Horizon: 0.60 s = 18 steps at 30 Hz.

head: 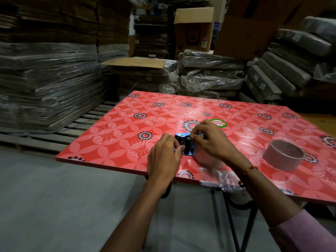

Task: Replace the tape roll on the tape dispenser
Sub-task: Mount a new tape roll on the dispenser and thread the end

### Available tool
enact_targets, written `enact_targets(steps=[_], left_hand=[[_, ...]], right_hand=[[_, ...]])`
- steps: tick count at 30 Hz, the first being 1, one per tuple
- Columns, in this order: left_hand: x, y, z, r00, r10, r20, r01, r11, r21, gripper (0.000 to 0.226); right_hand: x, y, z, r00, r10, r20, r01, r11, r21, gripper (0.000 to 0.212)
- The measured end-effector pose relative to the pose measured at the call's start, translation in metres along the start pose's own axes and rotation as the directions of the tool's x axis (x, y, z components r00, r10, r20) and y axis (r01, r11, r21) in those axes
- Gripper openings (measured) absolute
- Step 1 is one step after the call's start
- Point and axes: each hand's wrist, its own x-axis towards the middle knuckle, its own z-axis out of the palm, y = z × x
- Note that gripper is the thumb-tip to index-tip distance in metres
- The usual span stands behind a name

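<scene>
A blue tape dispenser (pixel 184 144) with black rollers lies on the red flowered table (pixel 116 135) near its front edge. My left hand (pixel 163 157) grips the dispenser's near left end, fingers curled round the blue frame. My right hand (pixel 209 140) reaches over from the right and pinches something small by the black roller; what it is I cannot tell. A pale tape roll (pixel 205 160) sits at the dispenser's right end under my right wrist, mostly hidden. A second pale tape roll (pixel 283 155) lies flat on the table to the right.
Stacks of plastic-wrapped flattened cardboard (pixel 45 84) rise behind and left of the table, more wrapped bundles (pixel 211 73) behind it. A wooden pallet (pixel 87 117) lies on the floor at the left. Loose clear film (pixel 223 179) hangs at the table's front edge.
</scene>
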Motion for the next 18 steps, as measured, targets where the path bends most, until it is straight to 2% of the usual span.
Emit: enact_targets(steps=[5, 13, 18], left_hand=[[0.002, -0.001, 0.001, 0.999, 0.041, 0.034, -0.041, 0.999, -0.004, 0.019], [0.009, -0.008, 0.000, 0.993, -0.029, 0.112, 0.046, 0.988, -0.147, 0.017], [0.018, -0.013, -0.007, 0.974, -0.036, 0.223, 0.083, 0.975, -0.208, 0.020]], right_hand=[[0.000, 0.000, -0.001, 1.000, -0.002, -0.006, 0.002, 1.000, -0.009, 0.009], [-0.002, 0.001, -0.010, 0.998, -0.036, 0.049, 0.036, 0.999, -0.009, 0.008], [0.000, 0.001, -0.016, 0.991, -0.057, 0.121, 0.063, 0.997, -0.042, 0.010]])
